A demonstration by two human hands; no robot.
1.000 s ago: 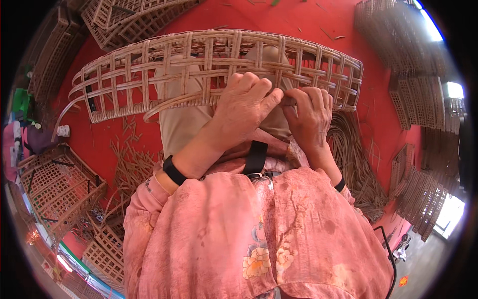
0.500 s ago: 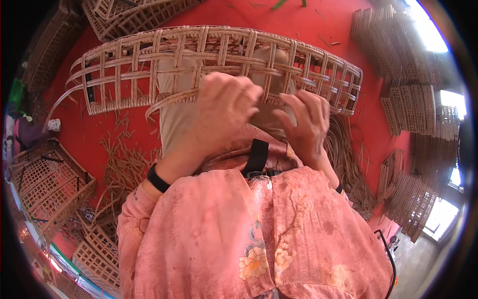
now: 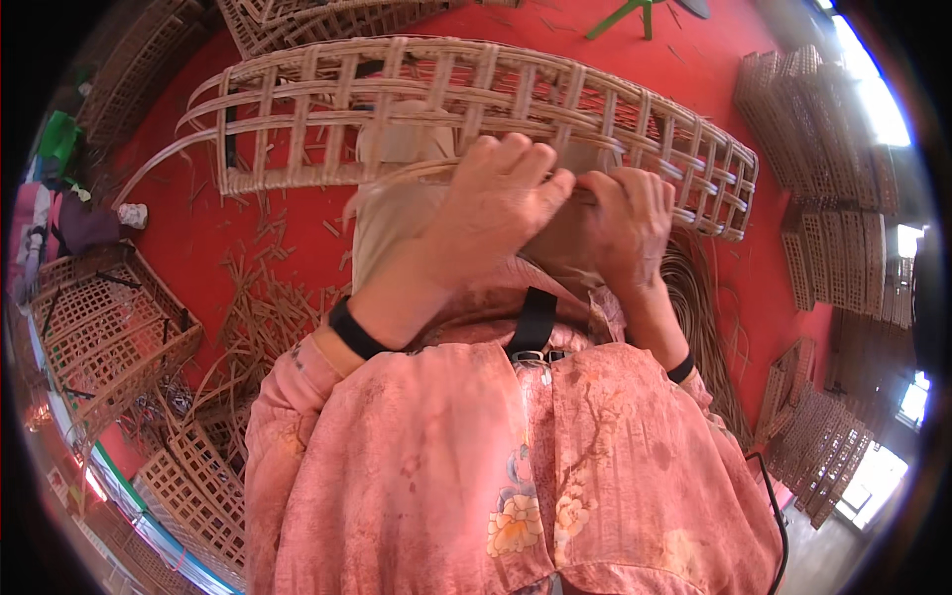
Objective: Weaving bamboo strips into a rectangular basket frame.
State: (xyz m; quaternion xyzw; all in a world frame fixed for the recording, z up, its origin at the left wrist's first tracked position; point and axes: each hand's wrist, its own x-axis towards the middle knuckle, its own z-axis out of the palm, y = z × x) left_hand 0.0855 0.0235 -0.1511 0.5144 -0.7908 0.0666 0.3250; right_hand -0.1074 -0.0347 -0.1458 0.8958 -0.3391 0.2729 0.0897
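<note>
A long woven wicker basket piece, brown with an open grid, lies across my knees. Its near edge runs behind both of my hands. My left hand is closed at that edge, with a loose wicker strand leading into it from the left. Close beside it, my right hand is closed too, its fingers curled at the same edge. The fingers hide what the right hand pinches. Long strand ends stick out at the basket's left end.
Cut wicker scraps litter the red floor at left. A bundle of long strands lies by my right arm. Finished baskets stand at left, and stacked ones at right. A green stool leg shows at the far side.
My right hand has gone from spread fingers to curled at the basket's edge. The two hands are now closer together. The whole view has shifted slightly.
</note>
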